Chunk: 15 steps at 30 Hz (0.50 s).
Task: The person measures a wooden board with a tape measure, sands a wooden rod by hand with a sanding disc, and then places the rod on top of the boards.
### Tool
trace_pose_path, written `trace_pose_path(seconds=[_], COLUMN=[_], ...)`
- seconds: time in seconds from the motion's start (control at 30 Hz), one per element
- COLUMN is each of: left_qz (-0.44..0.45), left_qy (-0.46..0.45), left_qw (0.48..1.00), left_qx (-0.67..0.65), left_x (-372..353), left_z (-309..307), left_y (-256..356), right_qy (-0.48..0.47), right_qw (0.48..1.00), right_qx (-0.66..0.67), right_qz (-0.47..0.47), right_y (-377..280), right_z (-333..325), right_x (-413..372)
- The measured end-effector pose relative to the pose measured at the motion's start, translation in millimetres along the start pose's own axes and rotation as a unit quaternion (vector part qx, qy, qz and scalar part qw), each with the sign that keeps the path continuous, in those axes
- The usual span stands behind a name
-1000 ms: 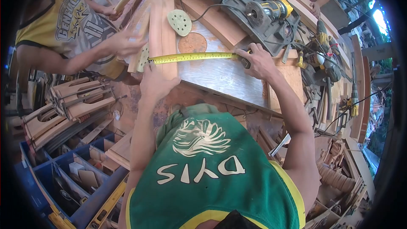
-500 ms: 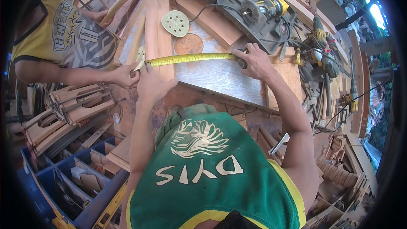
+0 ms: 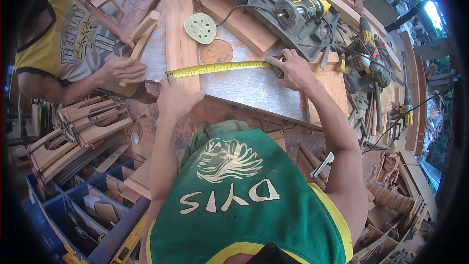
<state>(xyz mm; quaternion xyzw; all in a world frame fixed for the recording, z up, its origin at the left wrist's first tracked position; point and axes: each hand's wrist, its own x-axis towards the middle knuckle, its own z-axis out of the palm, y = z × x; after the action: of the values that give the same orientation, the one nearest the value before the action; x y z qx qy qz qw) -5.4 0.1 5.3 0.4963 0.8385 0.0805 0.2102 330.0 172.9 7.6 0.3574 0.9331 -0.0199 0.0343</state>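
A yellow tape measure (image 3: 220, 68) is stretched across a pair of wooden boards (image 3: 181, 34) and a grey, sawdust-covered work surface (image 3: 244, 93). My right hand (image 3: 294, 72) is closed around the dark tape case at the right end. At the left end, my left hand (image 3: 175, 95) pinches the blade's tip at the boards' left edge, its thumb stretched out over the wood. A pale green sanding disc (image 3: 201, 28) with holes lies partly over the boards, above the blade.
On the left, a co-worker's hand (image 3: 119, 71) is beside a wooden piece (image 3: 141, 34). A yellow router (image 3: 303, 10) rests in a dark tool case (image 3: 312, 39) at the back. Several drills (image 3: 366, 39) lie right. A blue divided crate (image 3: 73, 215) stands lower left.
The co-worker's near hand has moved left, away from my left hand and the boards' edge; the wooden piece there has shifted. My hands and the tape measure stay nearly still.
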Motion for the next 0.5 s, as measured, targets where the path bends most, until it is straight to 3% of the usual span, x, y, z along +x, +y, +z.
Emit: trace_pose_path(seconds=[0.5], left_qz=[0.000], left_qy=[-0.001], left_qw=[1.000], left_qx=[0.000], left_x=[0.9], left_z=[0.4], left_y=[-1.1], right_qy=[-0.003], right_qw=[1.000], right_qx=[-0.001], right_qz=[-0.004], right_y=[0.7], right_z=[0.6], right_x=[0.6])
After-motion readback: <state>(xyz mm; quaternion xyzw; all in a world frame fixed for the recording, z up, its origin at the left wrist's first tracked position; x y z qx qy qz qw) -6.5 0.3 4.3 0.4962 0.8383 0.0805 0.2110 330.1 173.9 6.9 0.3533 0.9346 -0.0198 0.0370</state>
